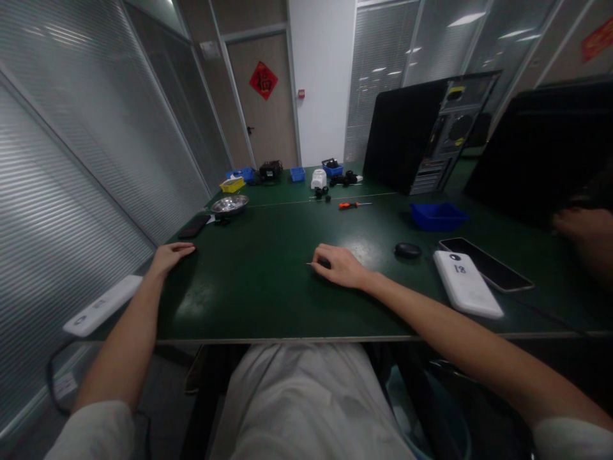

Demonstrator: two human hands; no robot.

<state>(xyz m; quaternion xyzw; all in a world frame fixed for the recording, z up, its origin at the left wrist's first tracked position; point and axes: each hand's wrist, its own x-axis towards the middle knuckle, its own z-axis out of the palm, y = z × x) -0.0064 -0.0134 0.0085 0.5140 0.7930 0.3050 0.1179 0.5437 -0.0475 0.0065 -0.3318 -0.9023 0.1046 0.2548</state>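
Note:
My right hand (339, 266) rests on the dark green table (249, 287) near its middle. Its fingers are curled round a small dark object (324, 262), from which a thin pale tip points left. What this object is cannot be made out. At the table's left edge lies my left hand (173, 257), fingers stretched out and low, with nothing visible in it. Just beyond it is a dark phone (195, 227). An orange-handled screwdriver (349, 206) lies farther back, and a black mouse (407, 250) is right of my right hand.
On the right are a blue tray (438, 217), a white device (467, 284) over a dark phone (502, 268), a computer case (407, 134) and another person's hand (587, 233). At the back left stand a metal bowl (230, 204) and a yellow tray (232, 185).

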